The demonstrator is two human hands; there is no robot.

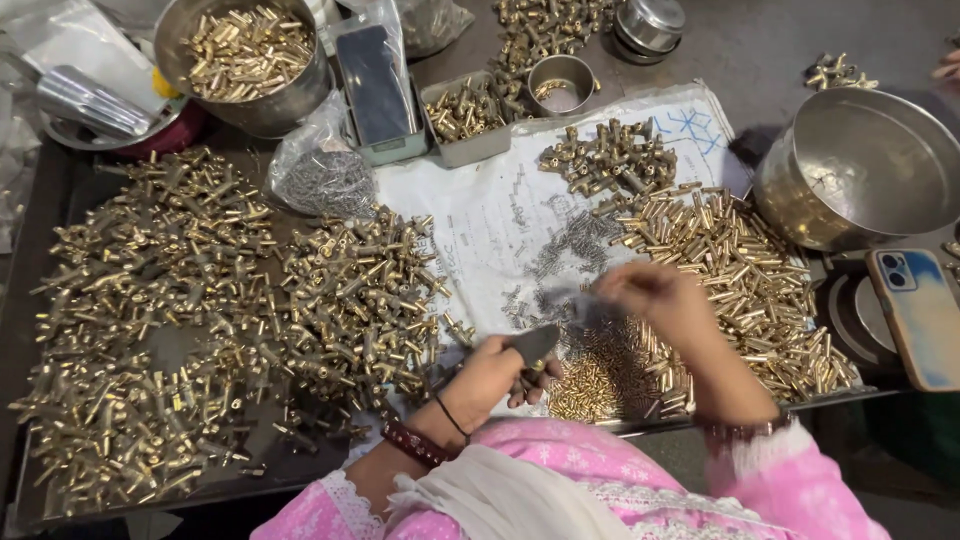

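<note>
A view from above shows a person in pink sleeves working at a dark metal tray (60,200) heaped with small brass parts. At the centre lies a sheet of white paper (480,215), which serves as the landmark here. The left hand (495,375), at the paper's near edge, is curled shut around a small dark grey tool (535,343), its tip pointing up and toward the right hand — seemingly held ready so that a part can be brought to it. The right hand (660,300), over the paper's near right corner, has its fingers pinched together; motion blur hides what they hold, so I cannot tell whether anything is gripped. Just under the hands sits a cluster of short brass pins (590,380). Right of the paper spreads a pile of brass tubes (740,270), and left of it a far larger heap of T-shaped brass fittings (190,320) covers the tray (sorted, it seems, by kind). A scatter of small steel springs (560,255) lies on the paper itself, within easy reach. Beyond the paper stand a steel pot (250,55) full of brass pieces and a small tin (465,115); to its far right, an empty steel bowl (860,170) and a phone (920,315).
</note>
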